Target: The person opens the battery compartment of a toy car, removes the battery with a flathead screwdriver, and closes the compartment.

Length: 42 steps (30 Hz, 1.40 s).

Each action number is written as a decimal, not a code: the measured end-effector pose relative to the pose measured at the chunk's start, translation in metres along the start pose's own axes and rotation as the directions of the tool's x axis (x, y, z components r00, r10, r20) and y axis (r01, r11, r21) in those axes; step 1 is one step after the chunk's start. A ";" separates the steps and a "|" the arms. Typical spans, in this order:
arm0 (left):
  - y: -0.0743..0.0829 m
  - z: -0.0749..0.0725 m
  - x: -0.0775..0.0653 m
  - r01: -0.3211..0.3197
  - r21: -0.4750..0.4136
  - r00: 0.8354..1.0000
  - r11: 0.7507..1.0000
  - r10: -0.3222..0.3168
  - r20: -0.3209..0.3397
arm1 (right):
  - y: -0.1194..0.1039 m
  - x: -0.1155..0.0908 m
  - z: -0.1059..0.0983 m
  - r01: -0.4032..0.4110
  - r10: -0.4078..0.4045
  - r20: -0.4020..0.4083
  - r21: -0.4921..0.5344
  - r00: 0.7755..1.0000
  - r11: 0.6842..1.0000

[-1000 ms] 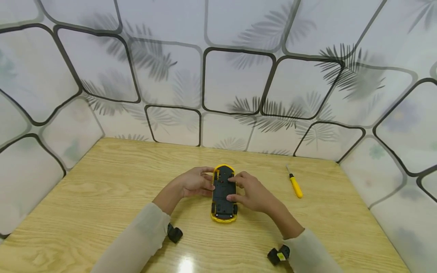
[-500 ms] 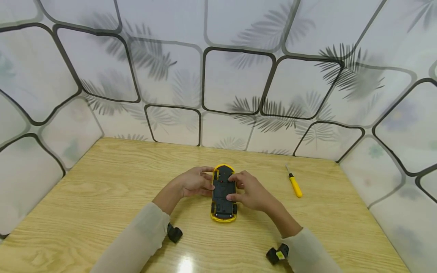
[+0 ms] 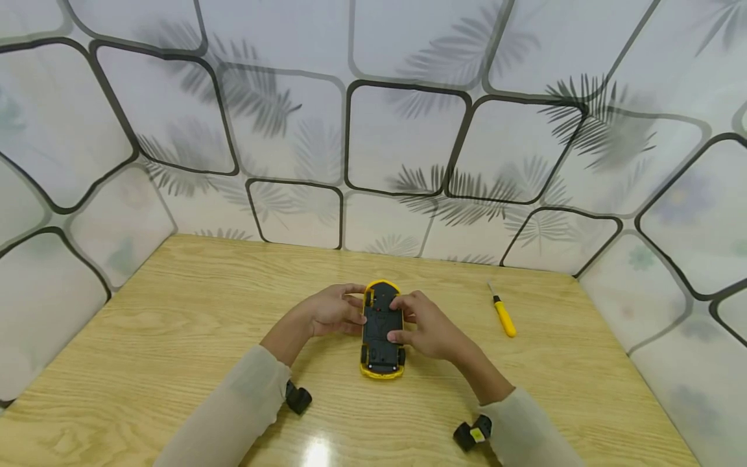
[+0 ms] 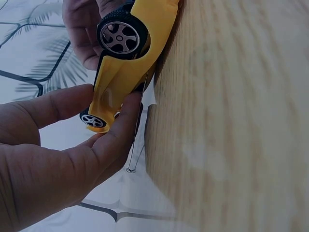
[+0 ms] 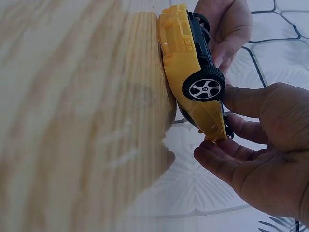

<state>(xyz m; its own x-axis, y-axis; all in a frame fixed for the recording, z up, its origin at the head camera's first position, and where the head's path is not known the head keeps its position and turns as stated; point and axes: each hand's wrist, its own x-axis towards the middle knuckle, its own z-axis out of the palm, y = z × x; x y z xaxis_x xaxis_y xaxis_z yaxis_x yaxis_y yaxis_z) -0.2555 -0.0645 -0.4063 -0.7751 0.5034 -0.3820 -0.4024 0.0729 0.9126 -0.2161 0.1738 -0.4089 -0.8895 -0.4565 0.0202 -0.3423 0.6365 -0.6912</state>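
A yellow toy car (image 3: 383, 353) is upside down at the middle of the table, its black underside facing up. My left hand (image 3: 335, 311) holds its left side, thumb at the underside edge and fingers around the yellow body (image 4: 120, 82). On the other side my right hand (image 3: 428, 327) grips the car, with thumb and index finger on the black underside and other fingers against the body (image 5: 181, 53). A silver-spoked wheel (image 5: 205, 88) shows beside the right thumb. My right fingers hide the far right wheel in the head view.
A screwdriver (image 3: 505, 318) with a yellow handle lies to the right on the wooden table (image 3: 192, 324). Patterned panels (image 3: 403, 143) stand along the back and both sides. Black cameras (image 3: 299, 400) are worn at the wrists.
My right forearm has shifted very slightly to the left. The car and both hands' hold on it look the same.
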 end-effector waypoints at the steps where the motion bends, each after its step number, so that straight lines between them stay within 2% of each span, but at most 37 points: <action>1: 0.000 0.000 0.000 0.001 0.000 1.000 1.000 -0.001 0.000 | 0.000 0.000 0.000 0.004 -0.004 -0.001 -0.001 1.000 1.000; 13: 0.000 0.001 0.001 0.006 0.010 1.000 1.000 -0.006 -0.007 | -0.001 0.000 0.003 -0.028 0.029 -0.040 0.029 0.999 0.999; 21: 0.000 0.000 -0.001 0.000 -0.004 1.000 1.000 0.000 0.018 | -0.005 -0.001 0.002 -0.049 0.051 -0.057 0.034 0.997 0.998; 27: 0.000 0.000 0.000 0.002 -0.007 1.000 1.000 -0.001 0.020 | -0.008 -0.003 0.001 -0.061 0.060 -0.087 -0.007 0.994 0.998; 32: 0.001 0.000 0.000 0.003 0.000 1.000 1.000 -0.003 0.016 | -0.009 -0.004 0.000 -0.035 0.030 -0.105 -0.039 0.994 0.999; 42: 0.003 -0.001 -0.001 0.004 0.008 1.000 1.000 -0.004 0.021 | -0.008 -0.002 -0.005 0.089 -0.096 -0.091 -0.078 0.991 0.993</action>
<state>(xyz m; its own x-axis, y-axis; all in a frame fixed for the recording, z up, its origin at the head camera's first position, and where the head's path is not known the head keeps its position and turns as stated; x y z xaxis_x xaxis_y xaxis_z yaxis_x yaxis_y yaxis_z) -0.2562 -0.0655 -0.4036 -0.7630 0.5209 -0.3829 -0.4019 0.0818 0.9120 -0.2129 0.1725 -0.4000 -0.8765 -0.4570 0.1515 -0.4424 0.6402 -0.6280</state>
